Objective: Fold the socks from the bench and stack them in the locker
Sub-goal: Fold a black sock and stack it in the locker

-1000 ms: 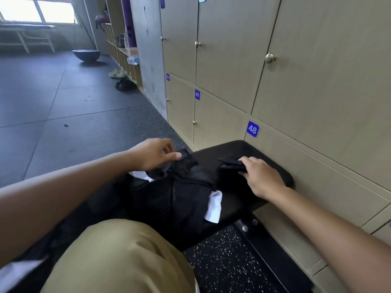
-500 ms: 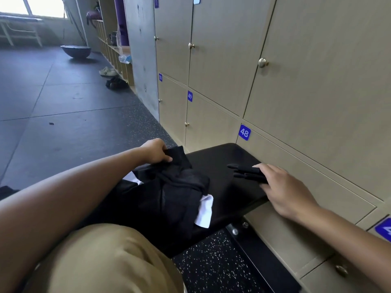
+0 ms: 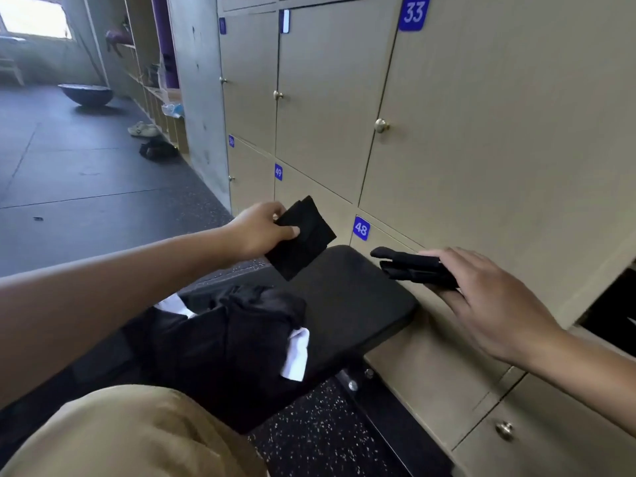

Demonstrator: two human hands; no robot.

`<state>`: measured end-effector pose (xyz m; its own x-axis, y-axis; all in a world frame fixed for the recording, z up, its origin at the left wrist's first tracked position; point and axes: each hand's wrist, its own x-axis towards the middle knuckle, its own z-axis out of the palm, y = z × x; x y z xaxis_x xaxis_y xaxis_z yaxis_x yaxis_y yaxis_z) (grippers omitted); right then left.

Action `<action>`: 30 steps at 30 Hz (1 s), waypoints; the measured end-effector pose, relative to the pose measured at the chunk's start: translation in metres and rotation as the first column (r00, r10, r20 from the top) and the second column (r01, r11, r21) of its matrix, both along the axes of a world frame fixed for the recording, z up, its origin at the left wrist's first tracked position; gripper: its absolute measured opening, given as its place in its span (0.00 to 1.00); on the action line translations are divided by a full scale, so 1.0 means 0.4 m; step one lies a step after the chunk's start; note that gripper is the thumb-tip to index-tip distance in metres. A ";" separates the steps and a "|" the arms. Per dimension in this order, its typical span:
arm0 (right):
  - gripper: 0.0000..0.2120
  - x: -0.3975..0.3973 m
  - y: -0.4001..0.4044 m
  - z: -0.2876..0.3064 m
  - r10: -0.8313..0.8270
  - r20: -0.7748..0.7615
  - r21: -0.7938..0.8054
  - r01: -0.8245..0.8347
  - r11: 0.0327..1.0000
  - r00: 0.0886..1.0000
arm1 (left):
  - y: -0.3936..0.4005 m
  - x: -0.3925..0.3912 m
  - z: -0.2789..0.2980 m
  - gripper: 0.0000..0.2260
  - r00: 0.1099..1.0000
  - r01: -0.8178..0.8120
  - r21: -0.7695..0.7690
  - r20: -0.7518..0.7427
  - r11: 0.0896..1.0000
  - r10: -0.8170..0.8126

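Beside tan lockers point(image 3: 481, 166), a black bench point(image 3: 354, 304) stands on speckled floor point(image 3: 309, 438).

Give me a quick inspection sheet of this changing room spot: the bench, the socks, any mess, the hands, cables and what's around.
Surface: black padded bench, set against the lockers.
Job's things: one folded black sock held up above the bench; a second folded black bundle held off the bench's right edge; a heap of dark and white clothing lies on the bench.
Clutter: shoes and a dark item on the floor by the shelves.
Hands: left hand pinches the folded sock; right hand holds the bundle.
Cables: nothing seen.
Surroundings: beige lockers numbered 33, 48, 49, one dark opening at the right edge; speckled floor.
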<state>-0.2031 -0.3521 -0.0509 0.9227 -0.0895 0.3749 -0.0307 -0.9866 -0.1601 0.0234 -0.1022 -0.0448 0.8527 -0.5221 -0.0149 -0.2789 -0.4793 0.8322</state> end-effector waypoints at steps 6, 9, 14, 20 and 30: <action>0.23 -0.108 -0.034 0.071 0.033 0.126 -0.149 -0.014 0.989 0.991 | -0.148 -0.214 0.015 0.08 0.949 0.115 -0.217 -0.263 0.969 -0.171; 0.29 -0.163 -0.056 0.085 0.065 0.169 -0.230 -0.025 0.973 0.983 | -0.208 -0.294 0.016 0.12 0.841 0.121 -0.402 -0.444 0.908 -0.309; 0.33 -0.249 -0.091 0.031 0.035 0.209 -0.254 0.019 0.967 0.977 | -0.285 -0.388 0.028 0.20 0.647 0.126 -0.518 -0.604 0.846 -0.466; 0.31 -0.302 -0.147 -0.013 0.091 0.078 -0.306 -0.063 0.950 0.993 | -0.322 -0.461 -0.001 0.19 0.674 0.297 -0.406 -0.552 0.864 -0.491; 0.45 -0.358 -0.193 -0.036 0.120 0.032 -0.321 -0.103 0.942 0.992 | -0.363 -0.495 -0.011 0.15 0.662 0.260 -0.403 -0.588 0.878 -0.465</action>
<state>-0.3461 -0.4293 -0.0653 0.8990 0.1444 0.4134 0.0826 -0.9830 0.1638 -0.1744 -0.2475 -0.0493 0.4181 -0.8569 -0.3015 0.2764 -0.1962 0.9408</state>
